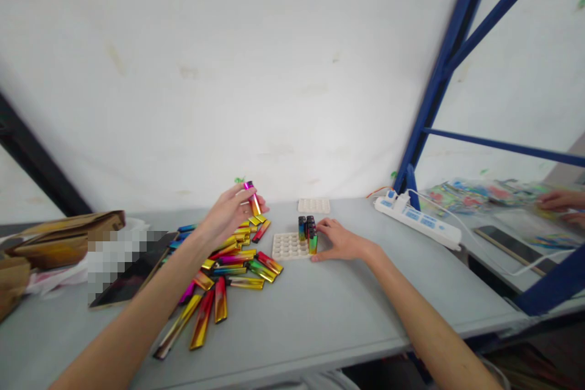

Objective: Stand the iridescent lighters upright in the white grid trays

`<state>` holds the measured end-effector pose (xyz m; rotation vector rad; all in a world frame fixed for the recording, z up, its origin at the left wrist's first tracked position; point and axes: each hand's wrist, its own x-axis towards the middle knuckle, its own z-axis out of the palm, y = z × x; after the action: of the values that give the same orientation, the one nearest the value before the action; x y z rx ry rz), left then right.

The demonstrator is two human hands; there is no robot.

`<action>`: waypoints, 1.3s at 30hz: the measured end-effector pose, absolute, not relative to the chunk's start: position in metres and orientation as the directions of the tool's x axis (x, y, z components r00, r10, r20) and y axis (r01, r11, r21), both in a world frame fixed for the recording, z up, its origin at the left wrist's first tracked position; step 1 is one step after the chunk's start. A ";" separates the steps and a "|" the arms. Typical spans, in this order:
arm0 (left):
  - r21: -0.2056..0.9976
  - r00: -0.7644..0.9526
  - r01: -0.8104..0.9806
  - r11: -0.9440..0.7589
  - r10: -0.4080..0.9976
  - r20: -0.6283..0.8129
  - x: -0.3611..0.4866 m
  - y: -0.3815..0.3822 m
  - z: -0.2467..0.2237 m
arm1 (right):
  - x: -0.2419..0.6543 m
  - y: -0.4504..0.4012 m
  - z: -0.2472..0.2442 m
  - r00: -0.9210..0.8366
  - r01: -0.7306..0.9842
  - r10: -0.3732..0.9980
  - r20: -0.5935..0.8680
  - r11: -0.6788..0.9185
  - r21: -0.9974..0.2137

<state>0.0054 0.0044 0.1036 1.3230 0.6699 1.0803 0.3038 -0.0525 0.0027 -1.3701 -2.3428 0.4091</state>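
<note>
A grey worktop [347, 317] runs back to a marked white wall [292, 73]. Nearest, loose lighters [202, 320] lie flat in an overlapping spread on the left, presumably kept within easy reach of the left hand [228, 212]. Just right of them, a pale tray [284, 246] with rows of round recesses lies flat; several upright lighters [312, 241] stand at its right side, the recesses probably steadying their bases. The right hand [340, 241] is close beside these, thumb and fingers apart, apparently guarding against tipping; firm contact cannot be confirmed. The left fingers are clamped on a pink-and-gold lighter [253, 198], raised and tilted, dark end uppermost. Farther back, a second tray [314, 205] lies near the wall, apparently set out of the way.
</note>
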 end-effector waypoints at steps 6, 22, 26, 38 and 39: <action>0.977 0.603 -0.207 -0.041 0.781 0.160 0.054 -0.028 0.088 | 0.304 -0.052 0.002 -0.439 0.756 0.877 0.194 0.477 -0.448; 0.865 0.464 0.301 -0.402 0.854 0.236 0.060 -0.021 0.039 | 0.304 -0.053 0.002 -0.427 0.760 0.887 0.177 0.458 -0.461; 0.899 0.487 0.252 -0.357 0.850 0.201 0.059 -0.024 0.036 | 0.305 -0.052 0.000 -0.432 0.755 0.881 0.191 0.470 -0.457; 0.991 0.583 0.019 -0.129 0.807 0.094 0.065 -0.028 0.029 | 0.307 -0.051 -0.001 -0.452 0.752 0.867 0.211 0.497 -0.433; 0.994 0.580 0.021 -0.106 0.811 0.074 0.066 -0.029 0.029 | 0.307 -0.051 -0.001 -0.452 0.753 0.867 0.210 0.497 -0.431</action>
<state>0.0656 -0.0292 0.0290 1.5452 0.7293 0.7786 0.3066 -0.0514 -0.0006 -1.3428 -2.3437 0.3879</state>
